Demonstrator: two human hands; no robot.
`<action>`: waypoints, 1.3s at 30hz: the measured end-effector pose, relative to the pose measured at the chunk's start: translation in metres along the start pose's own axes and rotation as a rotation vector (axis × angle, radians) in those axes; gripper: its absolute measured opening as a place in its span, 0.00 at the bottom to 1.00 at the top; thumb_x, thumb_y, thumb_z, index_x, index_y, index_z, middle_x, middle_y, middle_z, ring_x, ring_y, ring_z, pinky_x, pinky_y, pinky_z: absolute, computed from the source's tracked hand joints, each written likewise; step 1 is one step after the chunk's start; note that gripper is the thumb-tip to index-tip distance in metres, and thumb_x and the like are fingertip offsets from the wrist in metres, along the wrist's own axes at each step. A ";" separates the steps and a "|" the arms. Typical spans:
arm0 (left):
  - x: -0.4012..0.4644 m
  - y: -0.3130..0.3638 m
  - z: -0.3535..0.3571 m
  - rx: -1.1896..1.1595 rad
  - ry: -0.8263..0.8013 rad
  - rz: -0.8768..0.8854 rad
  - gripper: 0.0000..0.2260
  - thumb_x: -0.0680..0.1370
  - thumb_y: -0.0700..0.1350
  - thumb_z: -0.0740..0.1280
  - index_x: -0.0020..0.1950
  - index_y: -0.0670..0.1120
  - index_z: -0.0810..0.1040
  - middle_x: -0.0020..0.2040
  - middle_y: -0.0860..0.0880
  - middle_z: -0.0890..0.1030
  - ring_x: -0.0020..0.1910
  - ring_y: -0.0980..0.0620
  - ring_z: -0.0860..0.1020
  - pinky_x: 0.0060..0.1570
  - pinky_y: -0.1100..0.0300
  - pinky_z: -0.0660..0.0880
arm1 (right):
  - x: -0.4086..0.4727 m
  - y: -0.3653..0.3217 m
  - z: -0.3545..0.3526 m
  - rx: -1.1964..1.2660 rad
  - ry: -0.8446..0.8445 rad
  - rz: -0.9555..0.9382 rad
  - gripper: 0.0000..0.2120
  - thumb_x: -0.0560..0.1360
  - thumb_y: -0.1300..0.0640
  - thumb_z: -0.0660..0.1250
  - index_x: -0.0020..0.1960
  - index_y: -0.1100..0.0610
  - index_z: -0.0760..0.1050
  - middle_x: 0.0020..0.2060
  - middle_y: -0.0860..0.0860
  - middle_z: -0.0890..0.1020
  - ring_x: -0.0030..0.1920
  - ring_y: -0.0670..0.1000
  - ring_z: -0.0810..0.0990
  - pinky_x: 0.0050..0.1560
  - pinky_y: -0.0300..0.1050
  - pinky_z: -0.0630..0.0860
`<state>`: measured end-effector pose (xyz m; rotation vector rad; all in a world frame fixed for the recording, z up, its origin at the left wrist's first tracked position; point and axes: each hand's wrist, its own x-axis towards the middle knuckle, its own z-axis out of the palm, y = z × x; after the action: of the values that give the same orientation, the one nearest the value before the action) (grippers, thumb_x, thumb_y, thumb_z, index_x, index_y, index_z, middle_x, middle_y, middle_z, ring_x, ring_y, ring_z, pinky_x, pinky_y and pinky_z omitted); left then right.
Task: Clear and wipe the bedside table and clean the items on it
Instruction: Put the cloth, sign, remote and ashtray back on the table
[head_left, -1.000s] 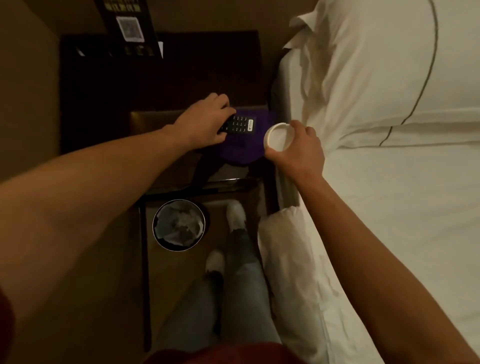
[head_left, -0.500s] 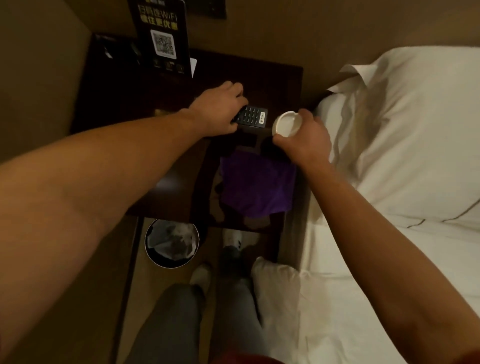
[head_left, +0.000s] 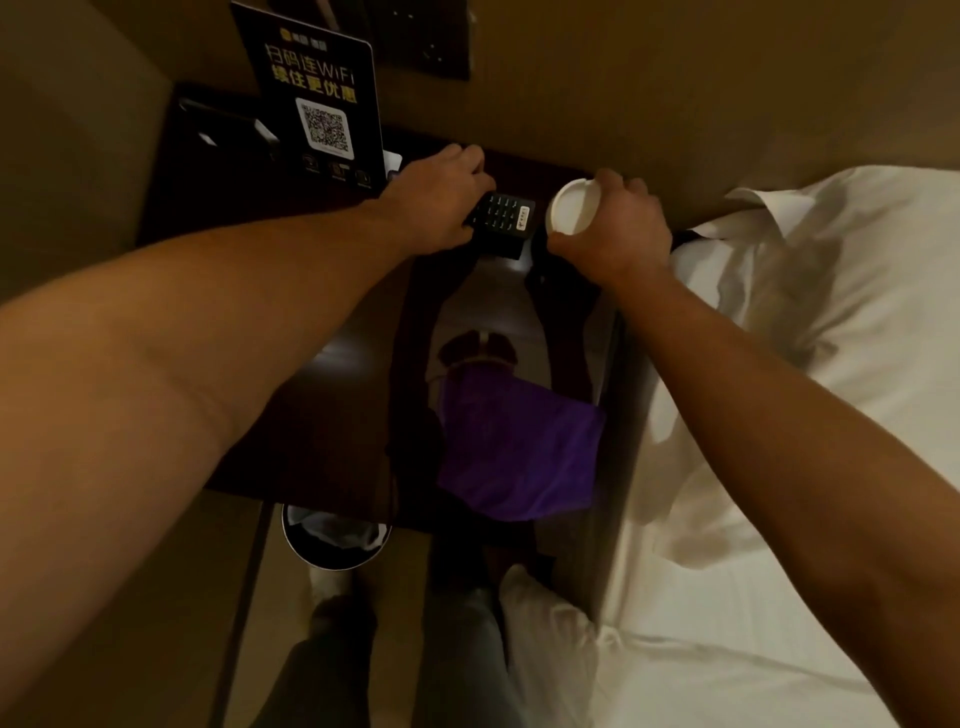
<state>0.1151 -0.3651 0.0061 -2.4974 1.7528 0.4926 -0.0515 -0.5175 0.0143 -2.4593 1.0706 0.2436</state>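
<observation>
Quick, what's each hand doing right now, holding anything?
Left hand: grips the black keypad device at the back of the bedside table.
Right hand: holds a small white round dish.

Sign stands at back of worktop; remote right of it, cup right of remote. Cloth on worktop's front edge. Bin on floor below; bed right.
</observation>
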 end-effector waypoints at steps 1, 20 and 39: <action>0.005 -0.004 0.001 -0.001 -0.008 -0.005 0.25 0.75 0.45 0.74 0.70 0.41 0.74 0.64 0.40 0.72 0.63 0.40 0.71 0.56 0.41 0.77 | 0.007 -0.002 0.002 -0.007 -0.007 -0.006 0.41 0.71 0.42 0.77 0.78 0.54 0.65 0.71 0.58 0.72 0.71 0.62 0.71 0.61 0.57 0.75; 0.038 -0.007 0.004 -0.034 -0.056 0.018 0.23 0.76 0.44 0.72 0.71 0.42 0.75 0.65 0.41 0.71 0.64 0.41 0.71 0.54 0.47 0.74 | 0.037 0.005 0.014 -0.098 -0.040 -0.027 0.41 0.69 0.42 0.79 0.76 0.54 0.67 0.69 0.58 0.73 0.69 0.63 0.72 0.58 0.57 0.76; 0.039 -0.007 0.010 -0.034 -0.080 0.001 0.26 0.76 0.45 0.73 0.73 0.42 0.72 0.66 0.41 0.71 0.65 0.41 0.71 0.55 0.47 0.74 | 0.036 0.006 0.017 -0.147 -0.063 -0.002 0.41 0.69 0.42 0.78 0.75 0.54 0.66 0.69 0.58 0.72 0.69 0.63 0.70 0.60 0.61 0.76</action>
<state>0.1309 -0.3958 -0.0150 -2.4620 1.7316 0.6193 -0.0312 -0.5364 -0.0143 -2.5632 1.0584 0.4098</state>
